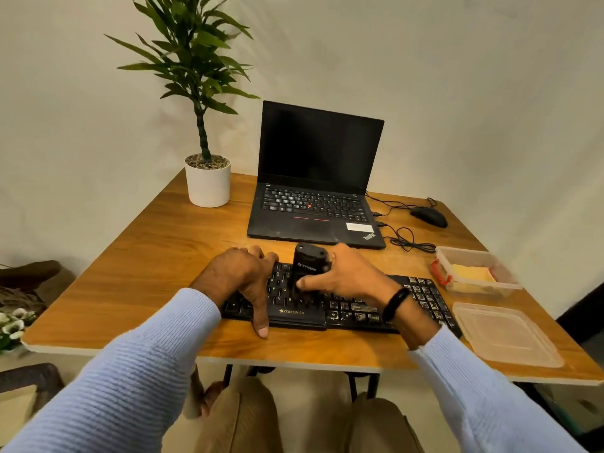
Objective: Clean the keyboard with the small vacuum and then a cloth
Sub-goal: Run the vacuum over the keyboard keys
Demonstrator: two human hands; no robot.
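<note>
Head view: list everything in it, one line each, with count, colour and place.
keyboard: one, black, near table edge
small vacuum: one, black, upright on keyboard
laptop: one, black, open, behind keyboard
mouse: one, black, right of laptop
potted plant: one, green, white pot, far left corner
container: one, clear, yellow cloth inside, right
lid: one, clear, near right
table: one, wooden
left hand: resting on keyboard
right hand: gripping small vacuum

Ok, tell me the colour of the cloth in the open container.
Yellow cloth, seen in the head view.

Left hand (243, 276) flat, right hand (349, 276) gripping
</note>
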